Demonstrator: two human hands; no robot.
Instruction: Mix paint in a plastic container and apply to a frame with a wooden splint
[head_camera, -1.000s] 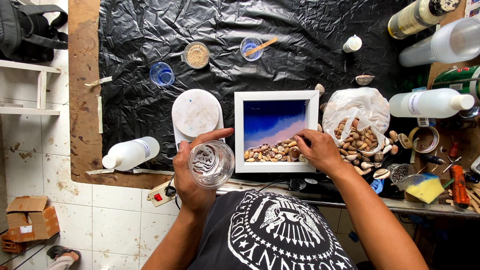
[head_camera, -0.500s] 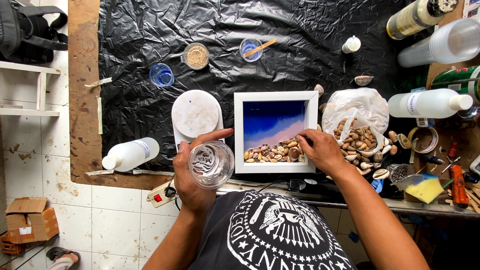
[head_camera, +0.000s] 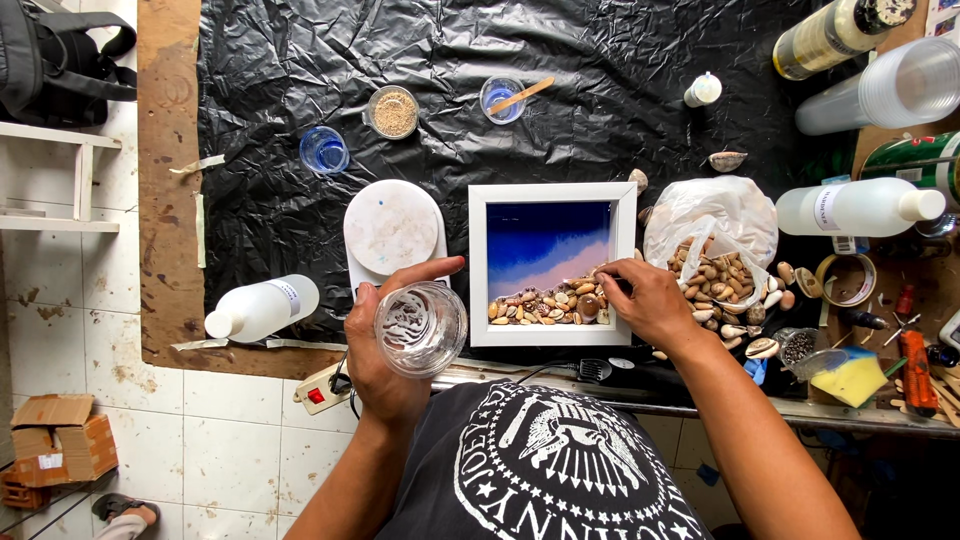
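Left hand (head_camera: 385, 350) fingers grip clear cup (head_camera: 420, 328); right hand (head_camera: 650, 300) fingers pinch shells (head_camera: 545, 305) in white frame (head_camera: 478, 265)

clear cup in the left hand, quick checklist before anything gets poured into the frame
1. Left hand grips the clear cup: ok.
2. Cup over the white frame: not ok, it sits to the frame's left.
3. Right hand out of the frame: not ok, fingertips on the shells.
4. Shells lined along the frame's lower edge: ok.
5. How much is in the cup: cannot tell.
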